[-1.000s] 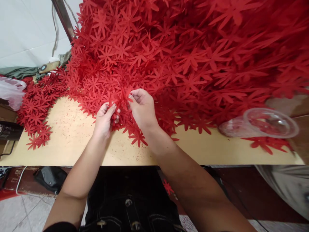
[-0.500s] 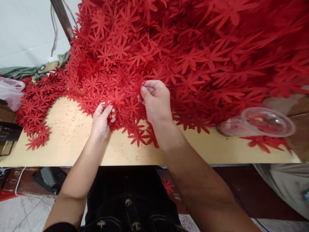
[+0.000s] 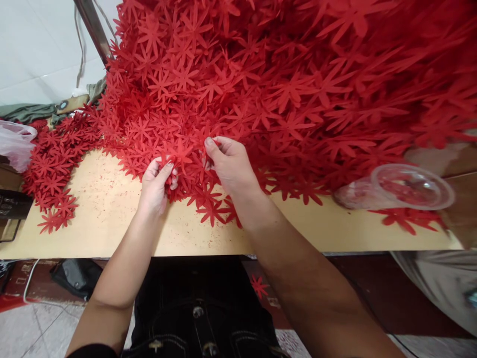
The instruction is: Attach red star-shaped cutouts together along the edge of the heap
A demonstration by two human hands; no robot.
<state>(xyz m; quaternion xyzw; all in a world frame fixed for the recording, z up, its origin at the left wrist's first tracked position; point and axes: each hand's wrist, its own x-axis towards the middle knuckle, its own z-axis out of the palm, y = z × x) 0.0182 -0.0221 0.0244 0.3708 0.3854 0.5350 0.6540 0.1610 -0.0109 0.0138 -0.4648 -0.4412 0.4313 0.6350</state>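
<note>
My left hand pinches a red fabric flower cutout with narrow petals between thumb and fingers, just above the table's surface. To its right, my right hand is closed, thumb pressed to the fingertips; a bit of red shows there, but its shape is too small to make out. Both hands are at the near edge of a large heap of the same red flower cutouts, which rises behind them and fills most of the upper view.
A clear plastic tub lies tipped on the right of the pale table. More red cutouts are piled at the left, by a white plastic bag. One red flower lies below the table edge.
My right hand has moved left and slightly nearer to me, closer to my left hand. The left hand stays in place, still pinching the flower cutout.
</note>
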